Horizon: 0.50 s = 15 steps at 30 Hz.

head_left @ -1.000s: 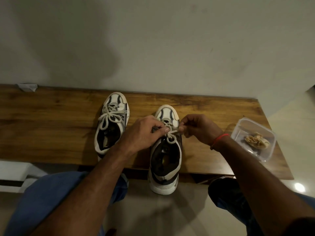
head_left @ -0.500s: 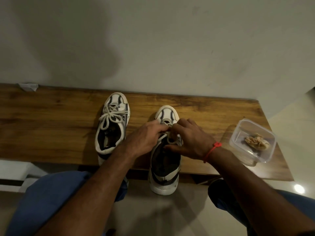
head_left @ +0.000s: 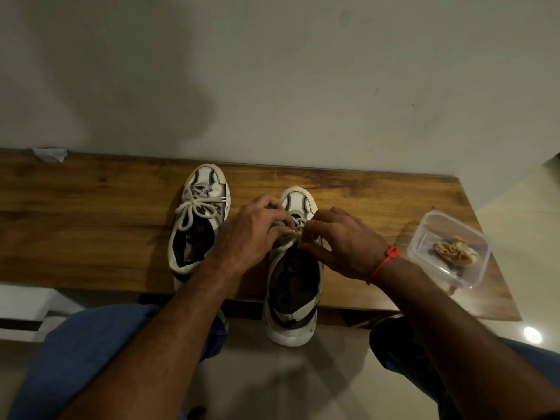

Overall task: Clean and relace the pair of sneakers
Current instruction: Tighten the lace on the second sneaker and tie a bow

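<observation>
While the left sneaker point(head_left: 198, 219) stands laced and bowed on the wooden shelf point(head_left: 91, 213), the right sneaker point(head_left: 292, 277) is under work, its heel overhanging the near edge. Both hands meet over its upper eyelets. The left hand point(head_left: 251, 234) has fingers curled on the white lace point(head_left: 288, 237); the right hand point(head_left: 339, 237) pinches the same lace from the other side, thumb extended below. Which strand each holds cannot be told, as the fingers cover the crossing.

Assessment: the step in hand is tying off the second shoe, with relacing nearly complete. The next move calls for forming and drawing a bow evenly, with the shoe held steady against sliding off the edge. A clear plastic container point(head_left: 448, 250) holding a crumpled cloth point(head_left: 457, 253) sits well apart to the right.
</observation>
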Available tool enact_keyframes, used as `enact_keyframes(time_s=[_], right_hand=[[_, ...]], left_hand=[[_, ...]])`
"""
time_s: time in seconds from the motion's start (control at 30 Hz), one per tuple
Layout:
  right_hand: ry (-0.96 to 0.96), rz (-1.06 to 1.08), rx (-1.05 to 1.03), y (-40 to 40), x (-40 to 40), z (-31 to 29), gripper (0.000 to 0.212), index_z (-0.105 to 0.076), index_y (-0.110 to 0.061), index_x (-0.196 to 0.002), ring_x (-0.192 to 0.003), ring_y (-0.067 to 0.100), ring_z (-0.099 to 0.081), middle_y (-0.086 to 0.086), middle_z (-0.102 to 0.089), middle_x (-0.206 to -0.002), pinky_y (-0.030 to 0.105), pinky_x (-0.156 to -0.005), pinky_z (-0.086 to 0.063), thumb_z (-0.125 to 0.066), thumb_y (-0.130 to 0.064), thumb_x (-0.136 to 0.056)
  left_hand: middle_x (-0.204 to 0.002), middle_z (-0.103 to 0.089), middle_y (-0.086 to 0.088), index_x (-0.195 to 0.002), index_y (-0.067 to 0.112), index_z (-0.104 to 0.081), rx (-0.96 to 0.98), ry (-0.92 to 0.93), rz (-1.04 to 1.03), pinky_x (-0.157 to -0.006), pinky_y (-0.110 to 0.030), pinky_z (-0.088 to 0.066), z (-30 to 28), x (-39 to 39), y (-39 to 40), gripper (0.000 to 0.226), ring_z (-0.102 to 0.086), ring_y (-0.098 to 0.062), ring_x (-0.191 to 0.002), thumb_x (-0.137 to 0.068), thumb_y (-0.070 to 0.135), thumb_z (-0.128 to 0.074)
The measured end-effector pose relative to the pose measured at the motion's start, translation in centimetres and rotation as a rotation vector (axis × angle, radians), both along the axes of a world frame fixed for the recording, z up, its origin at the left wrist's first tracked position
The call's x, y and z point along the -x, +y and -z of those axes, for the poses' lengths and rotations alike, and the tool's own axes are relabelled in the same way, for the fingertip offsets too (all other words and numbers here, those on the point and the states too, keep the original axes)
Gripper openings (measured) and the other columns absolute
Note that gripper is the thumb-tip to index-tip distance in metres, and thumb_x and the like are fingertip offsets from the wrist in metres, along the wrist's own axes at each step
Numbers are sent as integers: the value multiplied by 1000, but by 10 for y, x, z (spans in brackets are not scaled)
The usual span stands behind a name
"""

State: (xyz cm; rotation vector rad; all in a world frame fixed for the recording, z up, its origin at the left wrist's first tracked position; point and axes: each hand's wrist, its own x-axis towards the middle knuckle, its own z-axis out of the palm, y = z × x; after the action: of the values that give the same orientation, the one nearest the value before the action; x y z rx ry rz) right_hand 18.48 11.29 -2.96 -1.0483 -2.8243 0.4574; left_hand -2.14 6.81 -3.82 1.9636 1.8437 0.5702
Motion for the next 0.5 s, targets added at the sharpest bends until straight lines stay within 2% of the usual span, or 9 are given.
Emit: enact_keyframes(time_s=[0.2, 0.3, 0.4, 0.5], right_hand=[[36, -26, 70, 11, -12, -4, 34, -62, -25, -102, -98, 12, -43, -4, -53, -108, 28, -80, -42, -46, -53, -91], [50, -17, 91, 14, -16, -5, 32, -63, -24, -99, -98, 13, -44, -4, -52, -107, 29, -80, -43, -50, -51, -90], [98, -8, 128, 16, -17, -3, 34, -64, -20, -98, -95, 14, -49, -3, -56, -104, 29, -79, -45, -52, -50, -89], [143, -9, 170, 17, -17, -2, 25, -65, -19, -104, -93, 10, -53, -4, -58, -103, 23, -79, -46, -60, -41, -92]], left_hand=[[-130, -51, 13, -105, 32, -74, -60, 46, -61, -84, -27, -47, 2, 0, -1, 15, -53, -7, -110, -94, 38, -67], [-130, -51, 13, -105, 31, -74, -58, 24, -62, -85, -28, -50, 5, 2, 0, 15, -54, -7, -110, -93, 38, -69], [-134, -49, 14, -107, 31, -73, -3, -92, -1, -91, -35, -56, 8, 3, 2, 15, -57, -10, -114, -92, 31, -70], [-138, -47, 11, -110, 31, -73, 46, -224, 62, -95, -38, -56, 5, 3, 3, 18, -57, -11, -114, -92, 28, -71]])
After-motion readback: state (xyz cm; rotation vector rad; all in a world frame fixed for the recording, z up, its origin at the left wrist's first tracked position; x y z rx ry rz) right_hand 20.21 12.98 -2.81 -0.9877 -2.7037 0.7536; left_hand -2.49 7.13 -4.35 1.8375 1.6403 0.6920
